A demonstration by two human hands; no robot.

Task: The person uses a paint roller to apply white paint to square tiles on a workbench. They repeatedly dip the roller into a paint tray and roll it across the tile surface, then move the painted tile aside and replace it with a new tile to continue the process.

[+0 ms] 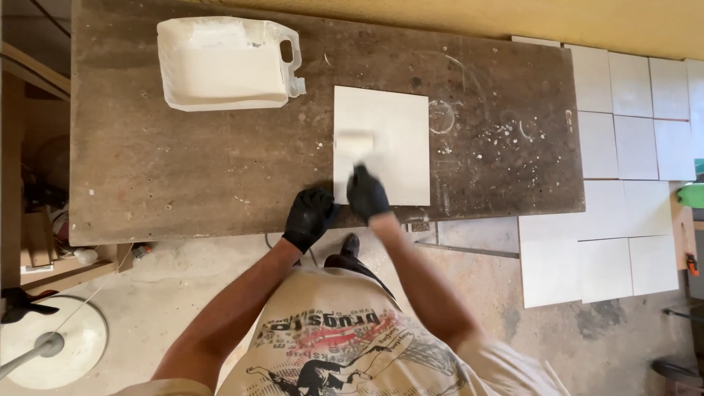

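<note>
A square white tile lies flat on a worn brown worktable. My right hand, in a black glove, is shut on a brush whose pale, blurred head rests on the tile's left half. My left hand, also gloved in black, presses on the table at the tile's near left corner, fingers curled, holding nothing that I can see.
A cut-open white plastic jug holding white liquid lies at the table's far left. Several white tiles are laid out to the right, beyond the table's end. A round white disc sits on the concrete floor at lower left.
</note>
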